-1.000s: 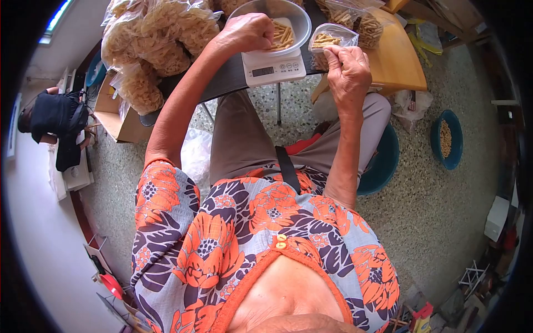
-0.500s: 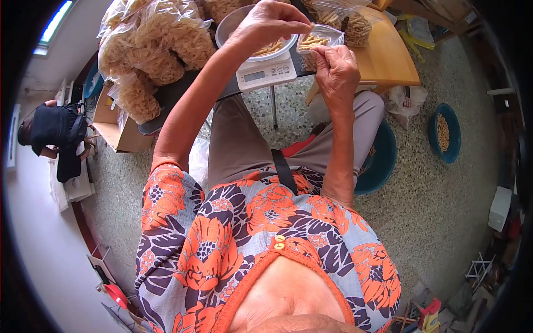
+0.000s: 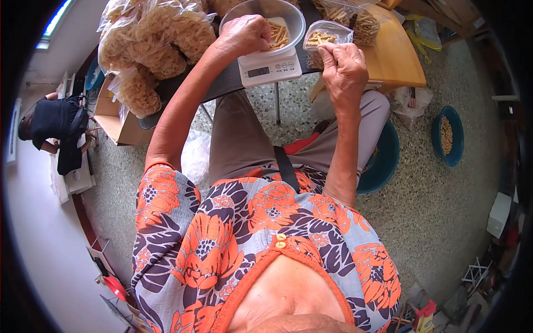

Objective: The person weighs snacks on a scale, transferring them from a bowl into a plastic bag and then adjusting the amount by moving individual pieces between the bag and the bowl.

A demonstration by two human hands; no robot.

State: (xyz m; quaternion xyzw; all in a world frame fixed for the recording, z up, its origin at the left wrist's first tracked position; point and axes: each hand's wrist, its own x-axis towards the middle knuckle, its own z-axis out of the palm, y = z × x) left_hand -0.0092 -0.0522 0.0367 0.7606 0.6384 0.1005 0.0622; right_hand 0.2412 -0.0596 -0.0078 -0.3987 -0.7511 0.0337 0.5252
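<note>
My left hand (image 3: 246,36) is inside the clear plastic bowl (image 3: 298,28), its fingers curled together at a pile of tan stick snacks (image 3: 278,35). What those fingertips hold, if anything, is hidden. Under the bowl sits a white kitchen scale (image 3: 270,69) with a lit display and small buttons. To the right, my right hand (image 3: 345,65) pinches the edge of a small clear plastic bag (image 3: 343,34), whose mouth gapes. Similar stick snacks (image 3: 320,39) show inside the bag.
Large bags of pale, curly dried food (image 3: 158,44) crowd the dark table's left side. Filled snack bags (image 3: 363,28) rest by a wooden stool (image 3: 397,55). Teal basins (image 3: 447,136) stand on the floor at right. A person in dark clothes (image 3: 58,125) is at far left.
My left hand has moved from above the small bag leftward and down into the bowl. My right hand still grips the bag, which now gapes wider. The view has shifted slightly.
</note>
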